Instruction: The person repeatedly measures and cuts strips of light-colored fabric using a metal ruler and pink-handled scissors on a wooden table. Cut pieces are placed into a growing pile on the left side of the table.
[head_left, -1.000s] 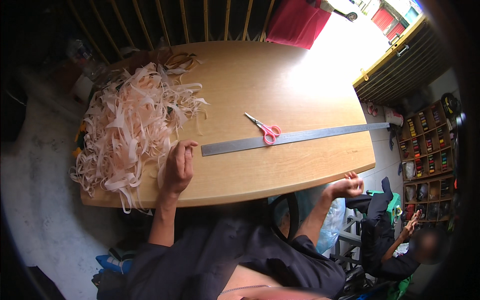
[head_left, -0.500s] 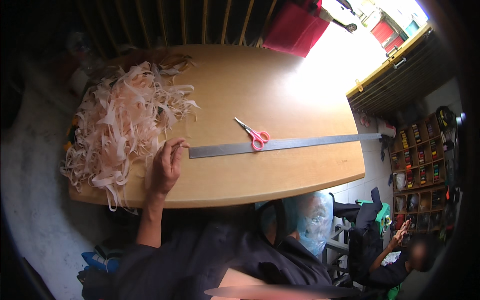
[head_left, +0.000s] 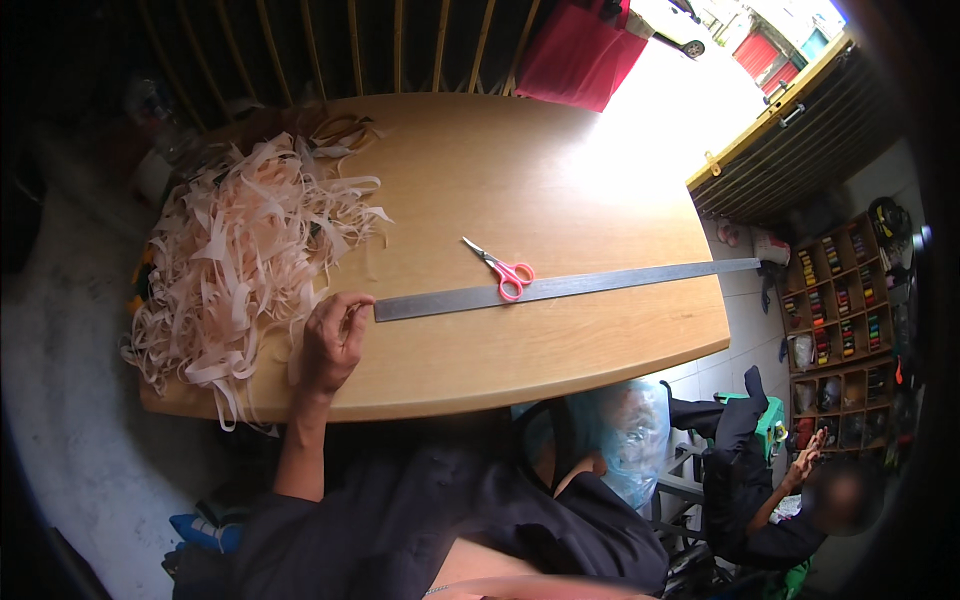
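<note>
My left hand [head_left: 333, 342] rests over the table's near left part. Its fingers are bent and drawn together, with the tips right at the left end of a long steel ruler [head_left: 420, 305]. What they pinch, if anything, is too small to tell. Across the ruler lie small scissors with pink handles [head_left: 514, 280], blades pointing to the far left. Against the left of my hand spreads a big tangled heap of pale peach fabric strips [head_left: 235, 260]. Of my right arm, only a patch of skin [head_left: 580, 470] shows below the table edge; the fingers are hidden.
The wooden table [head_left: 560, 350] has its near edge before me. A red bag [head_left: 580, 55] stands at the far edge. A clear bluish plastic bag [head_left: 635, 440] is at the near right. Further right, a person [head_left: 760, 500] sits by shelves [head_left: 840, 300] of coloured spools.
The view has shifted slightly. My left hand's fingertips have come down a little beside the ruler's end; ruler, scissors and strips lie as before.
</note>
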